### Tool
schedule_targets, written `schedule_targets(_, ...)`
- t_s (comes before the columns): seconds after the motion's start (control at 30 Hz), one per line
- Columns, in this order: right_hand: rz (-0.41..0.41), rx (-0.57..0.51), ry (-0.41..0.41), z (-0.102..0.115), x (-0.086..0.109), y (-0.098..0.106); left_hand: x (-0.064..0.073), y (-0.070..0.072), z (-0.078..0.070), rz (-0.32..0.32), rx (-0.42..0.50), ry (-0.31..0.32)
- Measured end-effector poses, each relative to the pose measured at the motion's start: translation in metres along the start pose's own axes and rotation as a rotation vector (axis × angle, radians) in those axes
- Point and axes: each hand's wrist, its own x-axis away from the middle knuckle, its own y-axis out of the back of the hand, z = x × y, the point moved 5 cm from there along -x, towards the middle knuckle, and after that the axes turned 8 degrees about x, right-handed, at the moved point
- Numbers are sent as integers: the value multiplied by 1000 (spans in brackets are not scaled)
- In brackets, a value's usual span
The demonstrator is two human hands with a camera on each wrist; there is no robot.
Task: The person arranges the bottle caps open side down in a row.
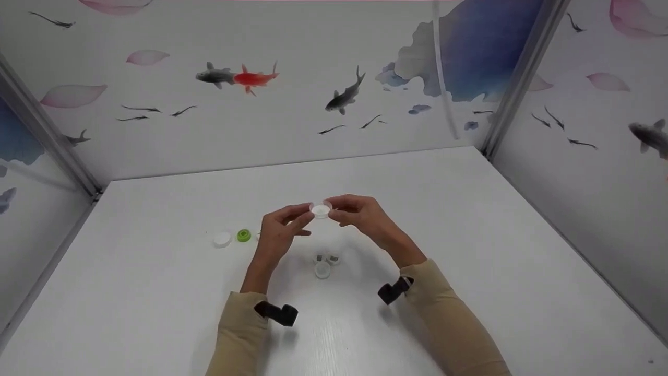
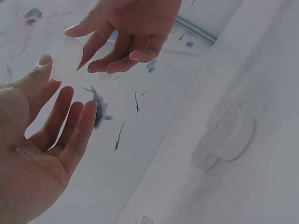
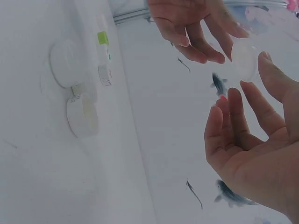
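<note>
Above the white table, a small round translucent white piece, like a shallow lid or dish, is held between both hands. My left hand pinches its left edge with thumb and forefinger. From the other side, my right hand grips the opposite edge the same way. In the left wrist view the flat face of the round piece shows, and the other fingers of both hands spread loosely. Below the hands stand a round whitish container and two small ones with dark marks or contents, which I cannot make out.
Left of my left hand, a white round lid and a green round cap lie on the table. Another small white thing is mostly hidden behind that hand. Panels printed with fish enclose the table's back and sides.
</note>
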Motion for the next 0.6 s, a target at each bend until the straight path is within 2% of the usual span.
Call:
schedule_targets(0.27, -27, -35, -26, 0, 0, 0, -1, -2, -1, 26, -15, -33)
schedule_targets(0.6, -22, -4, -18, -1, 0, -3, 1, -3, -1, 49, -25, -44)
